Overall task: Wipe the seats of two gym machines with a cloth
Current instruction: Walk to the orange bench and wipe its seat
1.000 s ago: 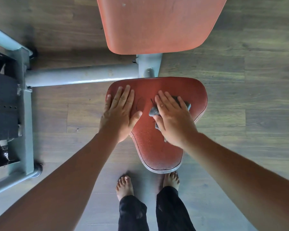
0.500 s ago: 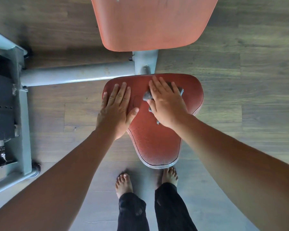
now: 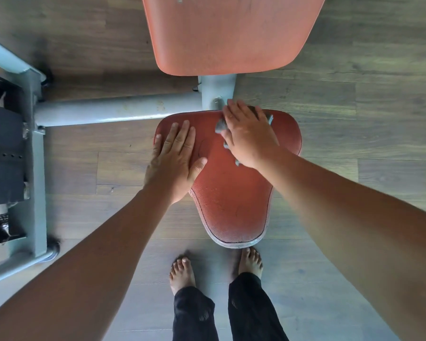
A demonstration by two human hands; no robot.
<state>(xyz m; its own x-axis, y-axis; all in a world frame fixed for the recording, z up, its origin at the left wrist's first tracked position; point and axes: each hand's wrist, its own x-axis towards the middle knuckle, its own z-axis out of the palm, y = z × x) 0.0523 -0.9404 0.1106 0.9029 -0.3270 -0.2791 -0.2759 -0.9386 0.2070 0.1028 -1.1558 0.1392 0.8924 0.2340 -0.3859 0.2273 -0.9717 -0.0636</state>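
A red padded seat point(image 3: 234, 200) of a gym machine lies in the middle of the head view, narrow end toward me. My right hand point(image 3: 250, 135) presses a small grey cloth point(image 3: 220, 125) flat onto the seat's far edge, fingers reaching just past the rim; most of the cloth is hidden under the palm. My left hand point(image 3: 175, 156) rests flat on the seat's left side with fingers spread and nothing in it.
A red back pad point(image 3: 231, 33) stands beyond the seat on a grey post point(image 3: 217, 92). A grey frame tube point(image 3: 113, 110) runs left to a weight stack point(image 3: 3, 153). Wooden floor surrounds the seat; my bare feet point(image 3: 182, 274) stand below it.
My right hand has slid the cloth from the seat's middle toward its far edge. My left hand has stayed in place on the left side.
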